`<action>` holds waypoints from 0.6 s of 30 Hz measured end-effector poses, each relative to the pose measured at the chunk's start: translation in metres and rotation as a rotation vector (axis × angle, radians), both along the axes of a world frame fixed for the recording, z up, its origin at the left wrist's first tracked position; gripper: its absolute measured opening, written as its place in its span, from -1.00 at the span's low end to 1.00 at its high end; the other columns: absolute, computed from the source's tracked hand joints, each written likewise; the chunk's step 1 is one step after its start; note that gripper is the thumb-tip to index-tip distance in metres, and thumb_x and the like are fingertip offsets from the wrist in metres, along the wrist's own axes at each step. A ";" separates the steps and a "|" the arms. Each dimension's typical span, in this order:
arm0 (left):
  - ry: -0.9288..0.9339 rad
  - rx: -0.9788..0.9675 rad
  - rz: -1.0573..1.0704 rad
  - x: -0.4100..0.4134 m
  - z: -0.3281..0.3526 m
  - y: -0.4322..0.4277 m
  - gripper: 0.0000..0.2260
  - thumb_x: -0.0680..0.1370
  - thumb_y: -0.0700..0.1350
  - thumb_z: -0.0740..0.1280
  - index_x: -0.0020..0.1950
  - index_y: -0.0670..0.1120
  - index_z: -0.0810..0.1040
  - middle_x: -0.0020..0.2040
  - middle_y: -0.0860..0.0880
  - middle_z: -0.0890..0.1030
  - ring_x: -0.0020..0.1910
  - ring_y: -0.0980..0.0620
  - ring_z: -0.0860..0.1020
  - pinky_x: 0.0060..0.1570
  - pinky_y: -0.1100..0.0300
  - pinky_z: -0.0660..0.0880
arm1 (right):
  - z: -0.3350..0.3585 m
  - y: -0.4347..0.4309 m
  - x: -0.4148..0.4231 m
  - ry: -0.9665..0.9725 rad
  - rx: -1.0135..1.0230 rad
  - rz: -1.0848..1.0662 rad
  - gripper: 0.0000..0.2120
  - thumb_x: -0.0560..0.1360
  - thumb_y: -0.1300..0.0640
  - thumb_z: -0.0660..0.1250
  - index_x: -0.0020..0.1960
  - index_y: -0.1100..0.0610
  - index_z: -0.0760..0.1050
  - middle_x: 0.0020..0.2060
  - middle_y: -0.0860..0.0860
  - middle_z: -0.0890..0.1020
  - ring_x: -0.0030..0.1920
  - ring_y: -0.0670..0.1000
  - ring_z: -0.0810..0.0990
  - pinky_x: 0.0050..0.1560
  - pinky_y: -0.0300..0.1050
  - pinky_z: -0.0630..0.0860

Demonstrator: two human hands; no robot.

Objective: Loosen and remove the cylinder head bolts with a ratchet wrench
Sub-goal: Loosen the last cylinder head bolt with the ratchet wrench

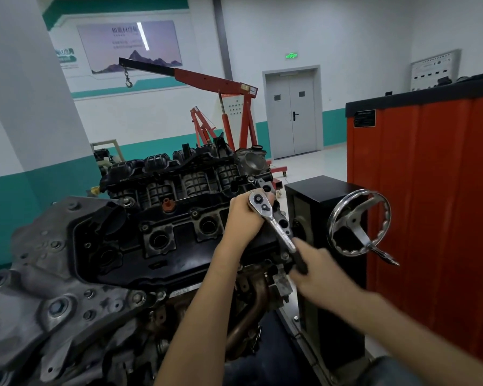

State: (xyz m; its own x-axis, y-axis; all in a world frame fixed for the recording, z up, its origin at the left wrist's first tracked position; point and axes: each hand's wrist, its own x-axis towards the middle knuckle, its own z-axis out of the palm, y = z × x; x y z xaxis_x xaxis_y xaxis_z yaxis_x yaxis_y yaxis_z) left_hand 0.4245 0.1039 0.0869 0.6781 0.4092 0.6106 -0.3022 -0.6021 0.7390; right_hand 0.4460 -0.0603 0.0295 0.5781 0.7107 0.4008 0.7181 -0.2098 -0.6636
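HEAD CAMERA: A person works at the right end of a bare engine (179, 263) in a workshop. The ratchet wrench (280, 231) sits over the engine's far right corner, with its chrome head uppermost and its shaft slanting down and right toward the viewer. The left hand (243, 218) is curled round the underside of the wrench head, 1 fingertip showing beside it. Any bolt beneath is hidden by that hand. The right hand (315, 270), blurred, is clenched round the wrench's black handle at the lower end. Both forearms reach in from the bottom of the frame. Just right of the hands, a chrome handwheel (356, 228) stands at the side of a black housing (321, 190). An orange-red cabinet (430, 204) fills the right side. Behind the engine, a red engine hoist (226, 84) stretches its boom left, with a hook hanging from the tip. A grey double door (290, 115) stands shut under a green sign (291, 55).
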 end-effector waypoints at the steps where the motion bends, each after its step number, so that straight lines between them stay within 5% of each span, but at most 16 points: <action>1: 0.018 0.031 0.009 0.001 0.002 0.001 -0.53 0.56 -0.18 0.36 -0.52 0.10 0.34 -0.52 0.14 0.34 -0.45 0.21 0.26 -0.35 0.31 0.26 | 0.013 -0.012 0.020 -0.104 -0.092 0.004 -0.78 0.45 0.29 0.29 0.01 0.03 0.42 -0.34 0.02 0.49 -0.46 -0.14 0.45 -0.45 -0.28 0.38; 5: 0.038 0.062 0.016 0.000 0.003 0.002 -0.57 0.50 -0.36 0.25 -0.37 0.14 0.55 -0.40 0.13 0.54 -0.35 0.20 0.42 -0.26 0.25 0.36 | 0.076 -0.026 0.078 -0.654 -0.442 -0.093 -0.81 0.52 0.18 0.26 0.13 0.07 0.38 -0.38 -0.10 0.43 -0.41 -0.13 0.42 -0.40 -0.31 0.29; 7: -0.007 -0.028 0.006 -0.002 0.000 0.001 -0.55 0.52 -0.36 0.22 -0.39 0.13 0.56 -0.38 0.15 0.55 -0.30 0.23 0.47 -0.24 0.31 0.36 | 0.084 -0.019 0.080 -0.741 -0.441 -0.107 -0.83 0.52 0.15 0.25 0.09 0.05 0.34 -0.35 -0.06 0.45 -0.35 -0.04 0.45 -0.32 -0.23 0.33; 10: -0.088 -0.108 0.003 -0.001 -0.004 -0.004 -0.51 0.59 -0.27 0.26 -0.43 0.19 0.53 -0.43 0.21 0.51 -0.32 0.30 0.47 -0.25 0.41 0.36 | 0.052 -0.017 0.056 -0.570 -0.293 -0.149 -0.82 0.50 0.15 0.28 -0.04 -0.03 0.28 -0.37 -0.07 0.44 -0.38 -0.05 0.45 -0.43 -0.26 0.27; 15: -0.134 -0.082 0.031 0.005 -0.010 -0.014 -0.52 0.59 -0.24 0.31 -0.50 0.11 0.36 -0.53 0.17 0.37 -0.47 0.25 0.30 -0.37 0.37 0.27 | -0.017 0.009 -0.022 0.137 0.143 -0.044 -0.85 0.45 0.29 0.30 -0.06 0.11 0.38 -0.40 0.08 0.48 -0.49 -0.06 0.42 -0.47 -0.17 0.37; 18: -0.110 -0.106 0.032 0.004 -0.005 -0.013 -0.54 0.58 -0.23 0.33 -0.44 0.05 0.24 -0.54 0.16 0.28 -0.48 0.24 0.24 -0.40 0.40 0.24 | -0.024 0.034 -0.044 0.216 0.239 -0.036 -0.86 0.44 0.32 0.26 -0.08 0.12 0.38 -0.43 0.04 0.43 -0.52 -0.12 0.38 -0.48 -0.26 0.33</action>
State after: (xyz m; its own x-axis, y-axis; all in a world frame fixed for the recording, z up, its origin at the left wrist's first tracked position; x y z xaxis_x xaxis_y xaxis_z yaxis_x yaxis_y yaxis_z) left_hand 0.4282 0.0908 0.0817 0.5951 0.4956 0.6326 -0.3665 -0.5331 0.7625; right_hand 0.4020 -0.0264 0.0055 0.6913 0.5887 0.4190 0.5501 -0.0529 -0.8334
